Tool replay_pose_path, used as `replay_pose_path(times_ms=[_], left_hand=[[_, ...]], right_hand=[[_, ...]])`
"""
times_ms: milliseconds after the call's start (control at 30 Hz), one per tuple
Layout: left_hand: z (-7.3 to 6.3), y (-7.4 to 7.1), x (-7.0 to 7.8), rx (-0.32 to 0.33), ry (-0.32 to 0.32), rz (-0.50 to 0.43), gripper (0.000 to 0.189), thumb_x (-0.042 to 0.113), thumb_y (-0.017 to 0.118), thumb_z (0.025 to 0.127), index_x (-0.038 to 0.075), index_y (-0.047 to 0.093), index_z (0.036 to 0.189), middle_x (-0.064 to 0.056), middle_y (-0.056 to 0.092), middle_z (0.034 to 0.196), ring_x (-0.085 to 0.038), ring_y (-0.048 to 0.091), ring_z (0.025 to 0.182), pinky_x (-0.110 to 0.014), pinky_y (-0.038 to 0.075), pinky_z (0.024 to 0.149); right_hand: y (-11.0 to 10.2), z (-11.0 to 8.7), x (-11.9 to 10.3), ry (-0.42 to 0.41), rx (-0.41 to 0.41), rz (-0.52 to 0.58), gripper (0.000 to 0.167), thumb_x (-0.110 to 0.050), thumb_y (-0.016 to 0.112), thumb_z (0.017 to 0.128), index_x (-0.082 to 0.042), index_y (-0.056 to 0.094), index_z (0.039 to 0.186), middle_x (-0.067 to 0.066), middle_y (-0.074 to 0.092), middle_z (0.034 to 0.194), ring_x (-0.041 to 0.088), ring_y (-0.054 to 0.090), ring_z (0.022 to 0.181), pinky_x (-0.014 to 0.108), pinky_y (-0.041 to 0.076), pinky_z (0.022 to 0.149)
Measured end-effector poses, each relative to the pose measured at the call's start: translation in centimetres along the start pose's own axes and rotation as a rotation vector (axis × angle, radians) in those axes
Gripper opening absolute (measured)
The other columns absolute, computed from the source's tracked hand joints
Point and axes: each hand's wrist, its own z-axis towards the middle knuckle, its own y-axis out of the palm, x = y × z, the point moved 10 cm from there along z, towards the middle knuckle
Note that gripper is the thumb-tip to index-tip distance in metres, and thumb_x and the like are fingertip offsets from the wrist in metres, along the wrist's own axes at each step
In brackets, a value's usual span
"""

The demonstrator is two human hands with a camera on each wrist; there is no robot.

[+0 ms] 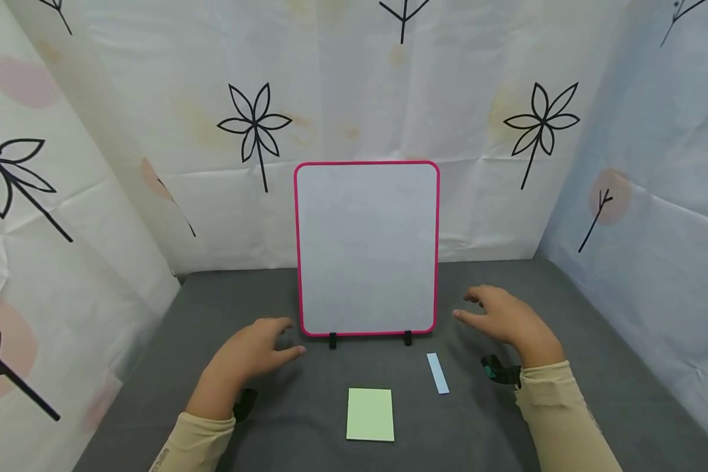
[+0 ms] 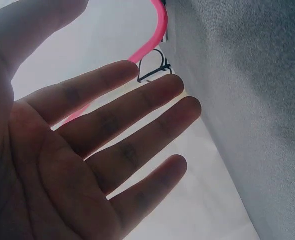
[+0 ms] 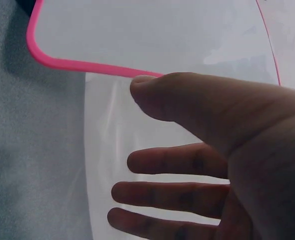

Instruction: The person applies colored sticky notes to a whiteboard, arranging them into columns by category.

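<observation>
A whiteboard (image 1: 367, 249) with a pink frame stands upright at the back of the grey table, on two small black feet (image 1: 333, 341). Beside its lower left corner is my left hand (image 1: 248, 351), fingers spread and nothing in them. My right hand (image 1: 504, 321) hovers off the board's right edge, thumb and fingers apart, also holding nothing. In the left wrist view the left palm (image 2: 52, 165) shows with fingers extended near the pink rim. A pale green sticky note pad (image 1: 370, 415) lies in front of the board, and a narrow light blue strip (image 1: 438, 373) lies to its right.
White fabric walls (image 1: 354, 98) with black flower drawings enclose the back and both sides of the grey table (image 1: 307, 419). Black straps with small devices (image 1: 500, 371) sit at the wrists, below tan sleeves (image 1: 560, 413).
</observation>
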Motion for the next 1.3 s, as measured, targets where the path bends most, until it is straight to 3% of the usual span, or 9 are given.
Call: replay_pose_path(times_ms=[300, 533, 800, 1100, 1300], left_hand=[[0.0, 0.0, 1.4, 0.046, 0.064, 0.014, 0.053, 0.036, 0.081, 0.094, 0.002, 0.069, 0.133, -0.013, 0.073, 0.127, -0.03, 0.069, 0.118, -0.054, 0.056, 0.102], [0.0, -0.4, 3.5, 0.145, 0.219, 0.07, 0.043, 0.029, 0.083, 0.093, 0.001, 0.073, 0.125, -0.012, 0.076, 0.122, -0.028, 0.072, 0.113, -0.05, 0.057, 0.1], [-0.5, -0.2, 5.1, 0.199, 0.319, 0.089, 0.034, 0.026, 0.082, 0.093, 0.003, 0.074, 0.118, -0.009, 0.077, 0.114, -0.025, 0.073, 0.106, -0.047, 0.059, 0.094], [-1.0, 0.4, 6.9, 0.234, 0.422, 0.101, 0.033, 0.026, 0.083, 0.093, 0.005, 0.075, 0.117, -0.007, 0.076, 0.111, -0.022, 0.073, 0.1, -0.043, 0.061, 0.087], [-1.6, 0.2, 8.5, 0.314, 0.523, 0.1, 0.03, 0.024, 0.086, 0.089, 0.007, 0.077, 0.111, -0.005, 0.075, 0.107, -0.019, 0.07, 0.099, -0.039, 0.061, 0.086]], right_hand=[[-0.3, 0.2, -2.1, -0.064, 0.068, -0.029, 0.047, -0.036, 0.072, 0.1, 0.002, 0.07, 0.128, 0.02, 0.071, 0.127, 0.039, 0.068, 0.119, 0.06, 0.055, 0.1], [-0.6, 0.2, -4.0, -0.142, 0.148, -0.056, 0.033, -0.03, 0.077, 0.097, -0.003, 0.075, 0.116, 0.011, 0.074, 0.114, 0.032, 0.071, 0.11, 0.056, 0.057, 0.096], [-0.2, 0.1, -5.6, -0.192, 0.158, -0.062, 0.028, -0.029, 0.08, 0.095, -0.005, 0.076, 0.109, 0.005, 0.074, 0.106, 0.025, 0.07, 0.102, 0.051, 0.06, 0.091], [0.8, 0.1, -7.0, -0.24, 0.146, -0.08, 0.028, -0.026, 0.08, 0.093, -0.005, 0.077, 0.112, 0.004, 0.074, 0.105, 0.021, 0.068, 0.097, 0.046, 0.06, 0.087], [1.3, 0.1, -7.7, -0.245, 0.128, -0.086, 0.026, -0.026, 0.08, 0.093, -0.005, 0.077, 0.11, 0.007, 0.073, 0.104, 0.022, 0.069, 0.095, 0.045, 0.06, 0.085]])
